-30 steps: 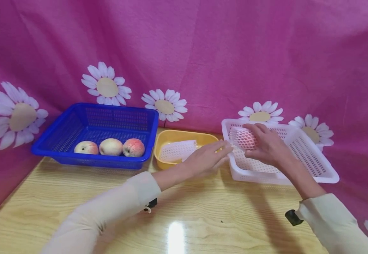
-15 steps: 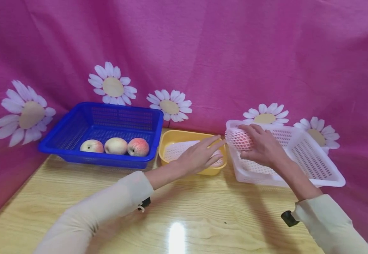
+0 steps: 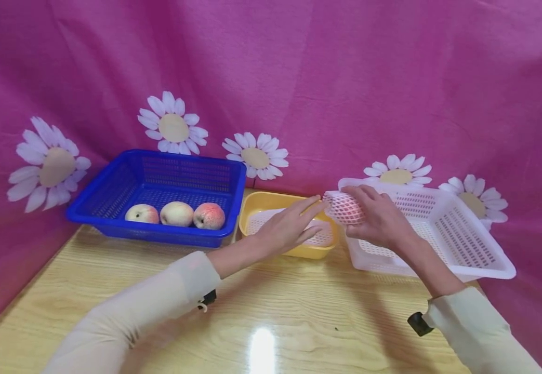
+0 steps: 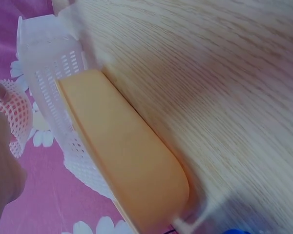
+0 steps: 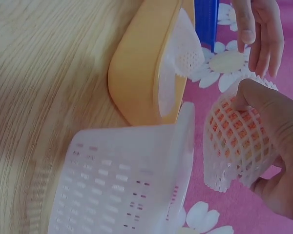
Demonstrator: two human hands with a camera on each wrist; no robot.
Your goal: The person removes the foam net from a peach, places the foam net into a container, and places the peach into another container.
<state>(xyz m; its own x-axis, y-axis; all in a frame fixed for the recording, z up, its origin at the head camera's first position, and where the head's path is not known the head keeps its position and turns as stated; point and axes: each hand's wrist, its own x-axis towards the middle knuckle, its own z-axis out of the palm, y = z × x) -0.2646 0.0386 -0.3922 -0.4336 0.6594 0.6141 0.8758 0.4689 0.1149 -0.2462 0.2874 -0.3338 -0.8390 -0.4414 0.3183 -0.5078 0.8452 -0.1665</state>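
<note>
My right hand (image 3: 380,221) grips a peach in a white foam net (image 3: 344,208) over the left end of the white basket (image 3: 481,267). In the right wrist view, thumb and fingers curl round the netted peach (image 5: 241,134), its red skin showing through the mesh. My left hand (image 3: 289,226) reaches over the yellow basin (image 3: 315,253) with its fingers extended. Its fingertips (image 5: 248,36) come close to the net's edge; whether they touch it I cannot tell. Inside the basin lie white foam nets (image 3: 322,236), partly hidden by that hand.
On the left stands a blue basket (image 3: 144,234) with three bare peaches (image 3: 177,214) along its front side. The baskets and basin line the back of a wooden table (image 3: 299,311), against a magenta curtain (image 3: 322,78) with white flowers.
My right hand has moved the netted peach slightly left, toward the basin. The left hand has drawn back a little leftward from the white basket's edge. The view has shifted slightly left.
</note>
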